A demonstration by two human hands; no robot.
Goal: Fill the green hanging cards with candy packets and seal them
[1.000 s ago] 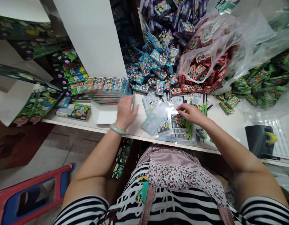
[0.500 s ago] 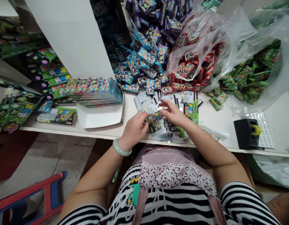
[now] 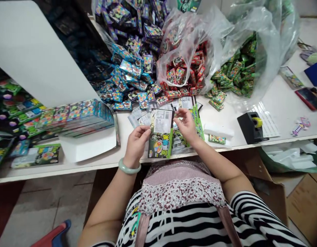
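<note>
A flat printed plastic bag [image 3: 160, 137], clear above and green and black below, stands tilted up in front of me. My left hand [image 3: 136, 143], with a pale green bangle at the wrist, pinches its left edge between thumb and fingers. At the upper right edge, the thumb and fingertips of my right hand [image 3: 187, 127] close on the bag, the other fingers curled. Beneath and behind it lie more such bags [image 3: 185, 103], overlapping on the table. The bag looks flat, with nothing visible inside.
Piles of small blue packets [image 3: 132, 68], purple packets [image 3: 137, 17], red packets [image 3: 180, 73] and green packets [image 3: 236, 73] line the back, partly in clear bags. A display box [image 3: 91, 145] with stacked packets stands left. A tape dispenser [image 3: 249, 128] is right, beside a lone packet [image 3: 217, 139].
The bag has been raised from the stack and now faces me upright between both hands. My view has shifted to the right.
</note>
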